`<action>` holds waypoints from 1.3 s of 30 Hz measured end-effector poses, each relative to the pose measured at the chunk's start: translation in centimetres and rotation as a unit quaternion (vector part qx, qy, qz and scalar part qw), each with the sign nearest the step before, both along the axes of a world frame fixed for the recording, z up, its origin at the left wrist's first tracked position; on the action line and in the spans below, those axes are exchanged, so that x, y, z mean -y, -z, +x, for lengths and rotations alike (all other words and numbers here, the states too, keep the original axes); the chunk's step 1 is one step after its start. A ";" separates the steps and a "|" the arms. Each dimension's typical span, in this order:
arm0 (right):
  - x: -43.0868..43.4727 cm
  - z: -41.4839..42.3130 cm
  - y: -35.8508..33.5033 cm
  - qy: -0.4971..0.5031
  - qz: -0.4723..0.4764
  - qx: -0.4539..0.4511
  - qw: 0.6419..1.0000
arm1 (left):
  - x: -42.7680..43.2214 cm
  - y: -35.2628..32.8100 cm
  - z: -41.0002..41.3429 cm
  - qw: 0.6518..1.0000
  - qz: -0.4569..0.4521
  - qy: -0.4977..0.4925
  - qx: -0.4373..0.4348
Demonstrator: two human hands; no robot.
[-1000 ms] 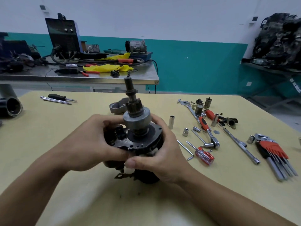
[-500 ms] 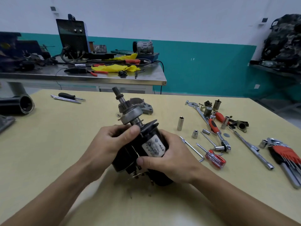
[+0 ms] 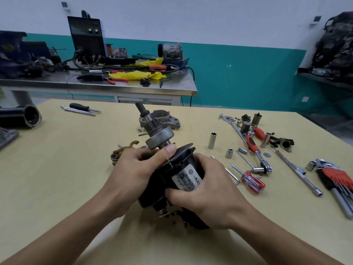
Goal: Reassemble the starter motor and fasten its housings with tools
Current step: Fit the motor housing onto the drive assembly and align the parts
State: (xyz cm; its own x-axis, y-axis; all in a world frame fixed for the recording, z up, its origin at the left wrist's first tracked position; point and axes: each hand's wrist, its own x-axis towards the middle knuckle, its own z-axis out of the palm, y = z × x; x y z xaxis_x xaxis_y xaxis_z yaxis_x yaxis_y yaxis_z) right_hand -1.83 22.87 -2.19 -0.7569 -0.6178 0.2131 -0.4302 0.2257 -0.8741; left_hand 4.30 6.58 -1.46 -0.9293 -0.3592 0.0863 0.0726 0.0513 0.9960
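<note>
**Centre of frame: starter motor clasped in both hands above the table**

At centre frame, the thumb (image 3: 170,150) of the left hand (image 3: 133,178) presses at the base of the shaft (image 3: 142,109), just under the drive gear (image 3: 160,138). The other left fingers are curled round the front end of the starter motor (image 3: 183,169). The right hand (image 3: 208,196) clasps the black body from the right, its fingers wrapped over the casing and its thumb lying below the white label. The motor is tilted, with the shaft pointing to the upper left and the rear end low over the yellow table (image 3: 66,178). Whether it touches the table cannot be told.

Directly behind the shaft lies the grey nose housing (image 3: 166,117), with a small nut (image 3: 139,129) just beside it on the left. A brass-coloured fork lever (image 3: 124,148) lies left of the left hand, which partly hides it.

Right of centre are a tall socket (image 3: 212,140) standing upright, a short socket (image 3: 229,153), a ratchet (image 3: 256,152) with a red-and-black handle and a red-handled screwdriver (image 3: 253,182). A hex key set (image 3: 334,178) lies at the right edge. A black-handled screwdriver (image 3: 80,107) lies on the table's upper left.

Across the top of the frame, a steel bench (image 3: 133,87) carries a dark machine (image 3: 86,37) and a yellow cloth (image 3: 135,74).
</note>
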 end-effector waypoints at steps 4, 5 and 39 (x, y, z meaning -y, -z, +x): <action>-0.1 -0.6 -0.6 -0.029 0.030 0.043 0.998 | -0.1 0.1 -0.1 0.999 0.032 -0.008 0.006; -0.2 -0.8 -0.8 -0.042 0.034 0.068 0.996 | -0.1 0.1 -0.3 0.999 0.039 -0.013 0.010; -1.5 -2.5 0.6 -0.084 -0.135 -0.080 0.984 | 3.4 0.6 -1.1 0.950 -0.216 -0.049 0.220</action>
State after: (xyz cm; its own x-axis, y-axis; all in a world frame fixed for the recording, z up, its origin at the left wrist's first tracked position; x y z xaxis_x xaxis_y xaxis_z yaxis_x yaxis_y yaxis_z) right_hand -4.34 24.39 -2.76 -0.5926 -0.6358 0.4946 -0.5788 -0.0910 -0.8104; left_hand 3.21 3.17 -2.06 -0.8737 -0.4648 -0.1433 -0.3718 0.4482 0.8129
